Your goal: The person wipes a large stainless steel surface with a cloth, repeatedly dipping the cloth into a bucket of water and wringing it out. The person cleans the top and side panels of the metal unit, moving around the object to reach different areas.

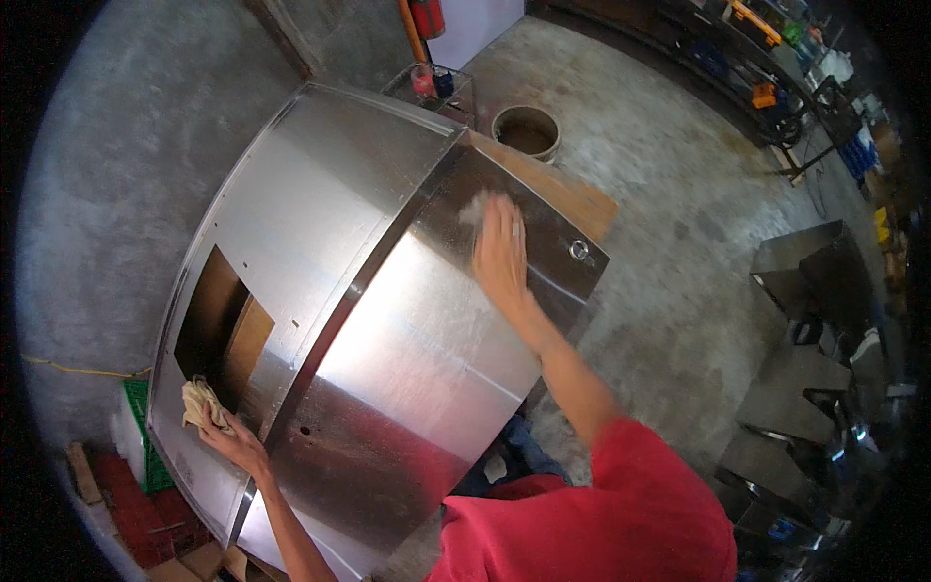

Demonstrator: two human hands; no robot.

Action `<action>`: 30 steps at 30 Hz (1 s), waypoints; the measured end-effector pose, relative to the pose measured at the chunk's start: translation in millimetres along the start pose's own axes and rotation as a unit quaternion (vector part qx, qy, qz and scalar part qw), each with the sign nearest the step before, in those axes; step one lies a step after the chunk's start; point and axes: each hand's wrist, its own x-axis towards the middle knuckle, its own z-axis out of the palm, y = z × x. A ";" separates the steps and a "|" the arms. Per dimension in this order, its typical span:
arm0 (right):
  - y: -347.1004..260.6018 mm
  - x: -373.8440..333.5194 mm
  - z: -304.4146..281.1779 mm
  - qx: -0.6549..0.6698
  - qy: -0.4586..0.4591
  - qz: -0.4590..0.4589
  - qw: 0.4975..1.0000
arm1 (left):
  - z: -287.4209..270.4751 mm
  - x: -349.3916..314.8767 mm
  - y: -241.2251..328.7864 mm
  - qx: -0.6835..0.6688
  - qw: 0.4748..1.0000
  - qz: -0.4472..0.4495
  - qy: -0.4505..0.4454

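Wiping a steel cabinet (388, 320), partway done.
Right hand (501, 254) flat, open, at 12 o'clock; left hand (230, 438) clutches a cloth (199, 401) at 9 o'clock.

We wear a bright red short-sleeved shirt of soft cloth (592, 524), which fills the lower middle and lower right of the frame with a wide, creased spread of fabric. Its sleeve ends in a rounded hem at the upper arm, and both forearms below it are bare, with no watch, band or glove on the left hand (233, 441) or the right hand (501, 254).
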 end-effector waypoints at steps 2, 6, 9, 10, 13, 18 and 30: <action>13.2 61.0 18.0 0.012 -0.003 0.017 1.000 | 5.5 5.5 5.2 -0.011 1.000 0.014 -0.003; -44.1 30.6 29.3 -0.095 -0.024 -0.026 0.995 | 0.2 -2.7 -11.5 0.011 0.999 0.014 -0.028; -77.8 -78.2 -41.4 0.092 -0.212 -0.084 0.969 | -10.8 -7.1 -21.0 0.010 0.999 0.004 -0.044; -56.5 -95.8 -59.6 0.077 -0.230 -0.058 0.968 | -12.3 -6.6 -17.5 0.008 0.999 0.011 -0.039; 25.5 -84.9 -68.6 -0.218 -0.145 0.025 0.965 | -13.6 -0.9 0.8 0.009 0.999 0.009 -0.040; 15.5 62.3 -17.8 -0.090 -0.112 0.108 0.984 | -5.7 4.1 4.7 0.002 0.997 0.053 -0.049; 52.7 -20.7 -53.8 -0.089 -0.036 0.079 0.992 | -7.2 0.3 7.2 -0.027 0.997 0.032 -0.068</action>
